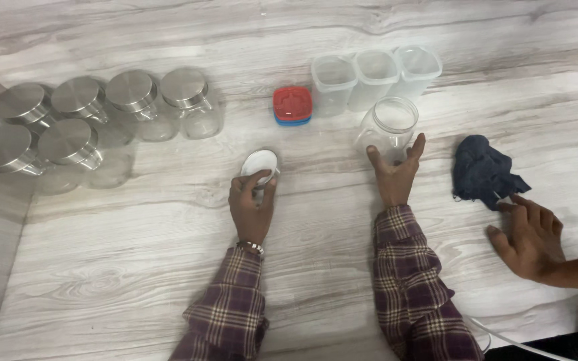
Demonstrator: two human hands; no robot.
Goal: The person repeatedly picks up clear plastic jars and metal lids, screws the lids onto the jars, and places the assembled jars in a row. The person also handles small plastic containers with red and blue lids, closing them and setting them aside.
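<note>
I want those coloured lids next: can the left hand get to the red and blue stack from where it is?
Probably yes. The left hand rests on the white lid, and the stack of lids lies just beyond it with bare tabletop between, nothing blocking.

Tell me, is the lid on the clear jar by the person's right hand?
No. The clear jar at the right hand stands open, and the left hand holds a white lid on the floor apart from it.

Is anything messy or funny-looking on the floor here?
Mostly tidy. The dark blue cloth lies crumpled rather than folded, by another person's hand. The clear jar stands open, its white lid off under the left hand.
</note>
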